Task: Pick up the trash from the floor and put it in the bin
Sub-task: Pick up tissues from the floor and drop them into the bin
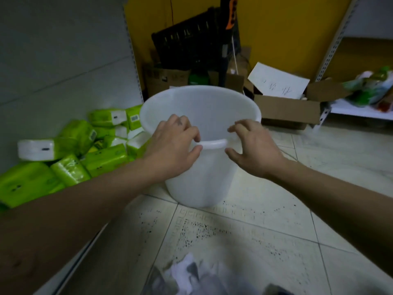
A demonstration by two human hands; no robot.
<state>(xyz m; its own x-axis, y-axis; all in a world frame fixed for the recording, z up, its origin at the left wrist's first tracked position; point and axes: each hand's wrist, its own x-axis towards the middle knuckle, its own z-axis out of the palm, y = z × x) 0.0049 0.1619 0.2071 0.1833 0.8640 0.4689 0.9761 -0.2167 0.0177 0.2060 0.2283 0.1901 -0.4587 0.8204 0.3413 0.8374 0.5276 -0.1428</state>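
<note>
A white bin (200,145) stands upright on the tiled floor (265,231), and its near rim is being met by both hands. The left hand (174,143) is closed on the rim, fingers curled over the lip and thumb pressed under it. The right hand (253,143) is spread wide just beside the rim, its fingers bent above the lip and its thumb below; whether the plastic is actually touched cannot be told, and nothing is held in it. The trash (191,275), a crumpled heap of white and grey paper or plastic, lies on the floor at the bottom edge of the view, well apart from the bin and nearer the person. None of it is seen inside the bin.

Several risks may be judged from this. The bin looks light and thin-walled, so a pull on the near rim by one hand alone could tip it toward the person or make it skid on the smooth tile. If the right grip is closed late or unevenly, the bin could be twisted rather than moved squarely. The green packs (70,158) piled just beside the bin on the left could be knocked or dragged if the bin is swung that way, and the open box (287,109) stands near behind it. The trash is loose and crumpled, so pieces could be dropped or left behind if it is gathered in one careless grab.
</note>
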